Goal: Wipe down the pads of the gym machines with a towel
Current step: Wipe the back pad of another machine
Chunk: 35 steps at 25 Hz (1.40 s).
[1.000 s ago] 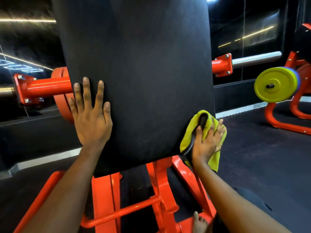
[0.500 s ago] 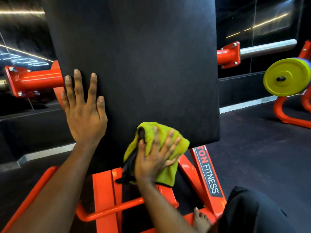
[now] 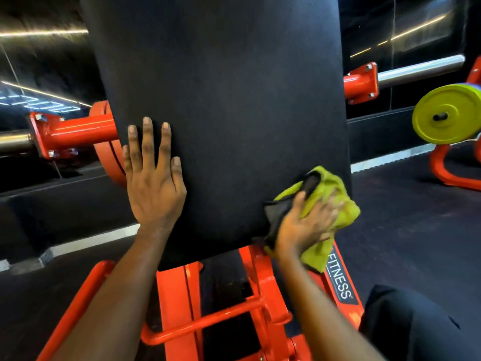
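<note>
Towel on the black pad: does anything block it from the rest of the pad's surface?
Only the left hand, lying flat on the lower left of the pad and covering that patch. The towel sits under the right hand at the pad's lower right edge; the pad between and above them is bare.

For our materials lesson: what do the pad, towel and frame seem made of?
Pad: matte black, finely grained, perhaps vinyl or rubber. Towel: soft yellow-green cloth, likely microfibre, bunching in folds. Frame: glossy orange-painted metal, with bright highlights.
</note>
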### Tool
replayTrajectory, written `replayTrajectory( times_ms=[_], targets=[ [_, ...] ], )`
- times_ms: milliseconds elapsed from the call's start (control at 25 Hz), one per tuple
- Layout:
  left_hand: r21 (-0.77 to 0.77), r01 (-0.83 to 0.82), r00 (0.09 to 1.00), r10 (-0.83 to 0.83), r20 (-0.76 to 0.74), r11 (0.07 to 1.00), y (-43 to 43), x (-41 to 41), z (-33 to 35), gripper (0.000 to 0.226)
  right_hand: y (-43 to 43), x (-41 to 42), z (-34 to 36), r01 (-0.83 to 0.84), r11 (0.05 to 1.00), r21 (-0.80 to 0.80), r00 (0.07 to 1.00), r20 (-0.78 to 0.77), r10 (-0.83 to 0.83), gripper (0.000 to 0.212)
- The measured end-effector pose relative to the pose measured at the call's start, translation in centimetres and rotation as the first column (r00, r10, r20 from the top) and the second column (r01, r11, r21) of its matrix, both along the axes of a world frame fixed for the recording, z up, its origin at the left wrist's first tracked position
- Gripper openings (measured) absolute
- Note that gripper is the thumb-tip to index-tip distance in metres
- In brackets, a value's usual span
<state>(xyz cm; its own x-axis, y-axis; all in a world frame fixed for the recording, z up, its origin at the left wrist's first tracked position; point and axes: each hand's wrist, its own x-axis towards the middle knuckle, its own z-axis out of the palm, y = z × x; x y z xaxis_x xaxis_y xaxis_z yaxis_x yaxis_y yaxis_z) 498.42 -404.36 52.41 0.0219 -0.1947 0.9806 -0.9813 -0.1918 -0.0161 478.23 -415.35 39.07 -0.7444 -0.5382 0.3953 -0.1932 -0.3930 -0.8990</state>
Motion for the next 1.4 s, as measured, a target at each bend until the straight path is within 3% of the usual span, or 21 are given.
replayTrajectory(
  times_ms=[160,280,360,480,640,760,840,920,960,1040,1080,1120,1200,1240,1400],
  targets=[
    [-0.004,0.046,0.999,-0.046,0.009,0.999,-0.2,0.3,-0.1,0.058,7.9,9.6,-3.5,-0.19,0.974,-0.121,0.928,-0.346,0.138,0.047],
    [0.009,0.061,0.998,-0.061,-0.005,0.998,-0.1,0.3,-0.2,0.058,9.6,10.3,-4.8,-0.301,0.947,-0.113,0.822,-0.534,0.197,0.052],
    [0.019,0.072,0.997,-0.072,-0.01,0.997,0.1,0.2,-0.2,0.059,7.6,8.2,-3.7,-0.224,0.971,-0.077,0.852,-0.499,0.157,0.059],
    [0.019,0.082,0.996,-0.081,-0.021,0.996,0.1,0.2,-0.2,0.058,2.4,2.1,-1.3,-0.072,0.996,-0.058,0.944,-0.325,0.049,0.06],
    [0.032,0.084,0.996,-0.083,-0.005,0.996,0.6,0.0,-0.2,0.057,-1.6,-5.6,0.2,0.063,0.996,-0.066,0.971,-0.226,-0.076,0.054],
    [0.024,0.119,0.99,-0.117,-0.078,0.993,1.3,-1.0,0.4,0.054,0.4,-6.9,1.5,-0.049,0.995,-0.081,0.949,-0.314,0.021,0.042],
    [-0.083,0.198,0.971,-0.207,-0.121,0.977,2.2,-2.1,0.9,0.043,2.9,-6.9,2.3,-0.273,0.956,-0.107,0.826,-0.536,0.175,0.037],
    [-0.12,0.379,0.914,-0.391,-0.105,0.918,3.2,-2.8,1.1,0.034,5.2,-7.2,4.3,-0.579,0.814,-0.038,0.601,-0.695,0.395,0.039],
    [-0.061,0.508,0.849,-0.512,-0.13,0.859,3.8,-2.9,1.2,0.036,6.2,-7.4,5.7,-0.74,0.671,0.044,0.451,-0.707,0.544,0.04],
    [0.144,0.737,0.666,-0.673,-0.32,0.661,5.1,-3.1,1.1,0.05,8.1,-7.8,8.1,-0.964,0.206,0.167,0.071,-0.586,0.807,0.032],
    [0.244,0.81,0.581,-0.673,-0.457,0.534,5.9,-3.0,1.1,0.057,8.8,-7.8,9.1,-0.983,0.006,0.182,-0.087,-0.496,0.864,0.025],
    [0.338,0.85,0.527,-0.626,-0.575,0.405,6.5,-2.8,1.0,0.062,9.3,-7.7,9.8,-0.976,-0.098,0.193,-0.174,-0.434,0.884,0.022],
    [0.504,0.844,0.522,-0.502,-0.689,0.185,7.9,-2.5,0.6,0.057,10.0,-7.0,10.6,-0.97,-0.127,0.207,-0.204,-0.405,0.891,0.023],
    [0.556,0.82,0.551,-0.452,-0.702,0.136,8.7,-2.4,0.3,0.046,10.2,-6.4,10.7,-0.971,-0.13,0.2,-0.202,-0.402,0.893,0.024],
    [0.513,0.849,0.529,-0.231,-0.817,0.129,10.3,-1.0,-1.1,0.026,10.4,-4.8,10.8,-0.971,-0.167,0.174,-0.221,-0.361,0.906,0.029]
  ],
)
